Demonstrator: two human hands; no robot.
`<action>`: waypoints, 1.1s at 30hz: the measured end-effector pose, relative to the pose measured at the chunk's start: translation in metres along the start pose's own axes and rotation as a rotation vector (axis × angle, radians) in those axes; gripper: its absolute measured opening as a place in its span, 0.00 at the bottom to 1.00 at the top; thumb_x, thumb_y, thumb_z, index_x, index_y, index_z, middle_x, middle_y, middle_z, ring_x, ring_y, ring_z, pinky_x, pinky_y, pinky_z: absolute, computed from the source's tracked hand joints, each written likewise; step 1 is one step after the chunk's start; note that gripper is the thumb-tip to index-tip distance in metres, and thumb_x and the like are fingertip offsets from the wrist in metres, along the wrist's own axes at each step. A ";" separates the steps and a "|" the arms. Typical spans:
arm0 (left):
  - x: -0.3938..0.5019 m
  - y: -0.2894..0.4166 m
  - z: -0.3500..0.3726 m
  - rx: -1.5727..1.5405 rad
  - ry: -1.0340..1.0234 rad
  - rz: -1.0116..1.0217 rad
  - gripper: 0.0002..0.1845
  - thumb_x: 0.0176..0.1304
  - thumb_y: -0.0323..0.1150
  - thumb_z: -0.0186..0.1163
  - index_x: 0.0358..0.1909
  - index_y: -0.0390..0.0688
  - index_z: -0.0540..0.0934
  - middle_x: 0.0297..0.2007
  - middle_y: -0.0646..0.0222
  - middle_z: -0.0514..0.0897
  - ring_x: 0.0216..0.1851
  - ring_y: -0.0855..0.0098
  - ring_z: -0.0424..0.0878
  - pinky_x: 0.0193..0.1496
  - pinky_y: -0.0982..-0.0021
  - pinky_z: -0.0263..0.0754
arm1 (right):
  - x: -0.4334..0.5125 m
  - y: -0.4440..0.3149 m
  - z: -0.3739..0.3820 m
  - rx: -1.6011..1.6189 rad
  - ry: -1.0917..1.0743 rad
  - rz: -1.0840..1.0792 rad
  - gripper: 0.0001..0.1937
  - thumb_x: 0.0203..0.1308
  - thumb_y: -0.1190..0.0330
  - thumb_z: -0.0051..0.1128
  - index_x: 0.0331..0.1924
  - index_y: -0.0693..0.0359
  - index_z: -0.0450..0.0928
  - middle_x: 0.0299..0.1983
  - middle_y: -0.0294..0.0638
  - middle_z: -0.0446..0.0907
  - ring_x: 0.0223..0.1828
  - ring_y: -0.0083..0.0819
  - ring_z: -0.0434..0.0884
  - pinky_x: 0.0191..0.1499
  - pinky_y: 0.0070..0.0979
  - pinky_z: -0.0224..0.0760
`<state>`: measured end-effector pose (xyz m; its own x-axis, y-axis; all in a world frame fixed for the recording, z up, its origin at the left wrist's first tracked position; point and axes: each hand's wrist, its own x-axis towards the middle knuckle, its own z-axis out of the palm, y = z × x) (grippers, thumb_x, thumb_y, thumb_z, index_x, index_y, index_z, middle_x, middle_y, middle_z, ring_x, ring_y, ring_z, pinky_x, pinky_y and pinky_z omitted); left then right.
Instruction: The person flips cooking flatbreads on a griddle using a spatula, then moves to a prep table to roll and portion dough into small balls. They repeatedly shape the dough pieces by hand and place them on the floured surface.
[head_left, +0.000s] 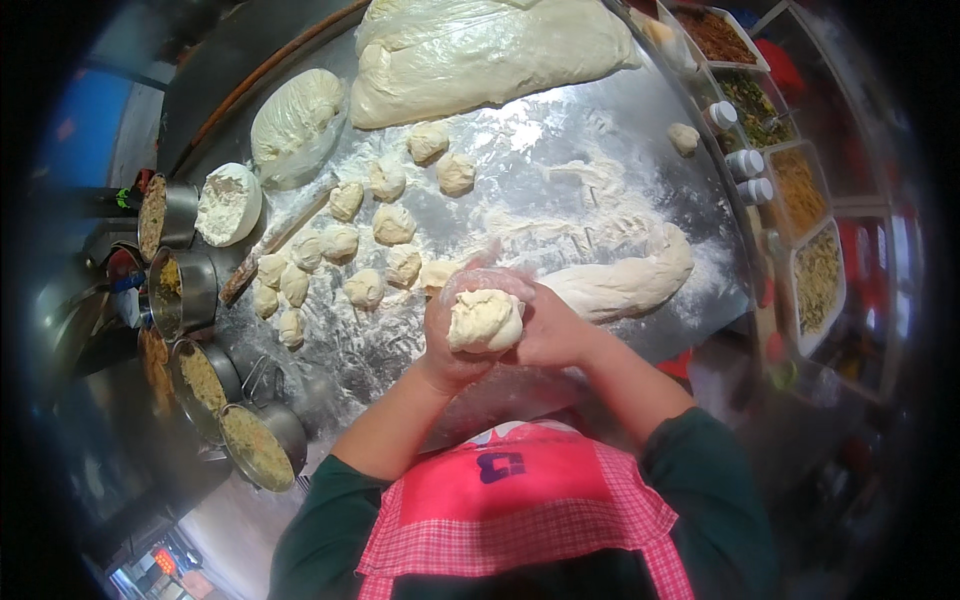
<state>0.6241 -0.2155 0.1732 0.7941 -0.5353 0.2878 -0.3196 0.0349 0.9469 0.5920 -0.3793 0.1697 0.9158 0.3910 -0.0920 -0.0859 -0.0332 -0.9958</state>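
Observation:
A rough-topped lump of dough (486, 321) sits cupped between my two hands, just above the near part of the floured metal worktop (517, 202). My left hand (444, 352) wraps its left side and underside. From the right, my right hand (551, 330) closes around it, and the fingers overlap beyond the lump. A thick dough log (622, 285) lies to the right of my right hand. Partly hidden behind my left hand is another dough piece (439, 274). Several small dough balls (394, 224) are spread over the left half of the worktop.
A large plastic-covered dough mass (487, 60) and a bagged dough (296, 124) lie at the back. A rolling pin (277, 238) rests left, beside a flour bowl (229, 205) and metal pots of filling (259, 446). Food trays (817, 277) and white-capped jars (744, 163) line the right edge.

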 end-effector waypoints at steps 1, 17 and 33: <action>-0.002 0.002 0.000 0.172 0.029 0.095 0.25 0.51 0.31 0.74 0.49 0.36 0.76 0.43 0.60 0.85 0.52 0.63 0.83 0.63 0.60 0.72 | -0.001 -0.001 0.002 -0.039 0.074 -0.122 0.29 0.46 0.64 0.69 0.57 0.53 0.78 0.51 0.48 0.81 0.49 0.49 0.81 0.56 0.37 0.75; 0.005 0.006 0.013 -0.255 0.414 -0.255 0.26 0.52 0.23 0.73 0.48 0.41 0.69 0.38 0.70 0.79 0.38 0.79 0.79 0.43 0.75 0.77 | -0.001 0.019 0.001 -0.485 0.149 -0.290 0.33 0.48 0.63 0.67 0.62 0.59 0.70 0.49 0.52 0.81 0.51 0.53 0.81 0.53 0.41 0.74; 0.011 0.007 -0.007 -0.014 -0.207 -0.243 0.39 0.43 0.41 0.79 0.58 0.38 0.77 0.63 0.55 0.76 0.70 0.64 0.69 0.72 0.58 0.59 | -0.007 0.023 -0.009 0.099 -0.086 0.051 0.33 0.43 0.65 0.77 0.57 0.60 0.75 0.51 0.38 0.81 0.53 0.32 0.80 0.58 0.33 0.72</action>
<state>0.6343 -0.2148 0.1842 0.7237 -0.6898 0.0187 -0.1253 -0.1046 0.9866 0.5870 -0.3909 0.1475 0.8724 0.4690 -0.1379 -0.1741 0.0345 -0.9841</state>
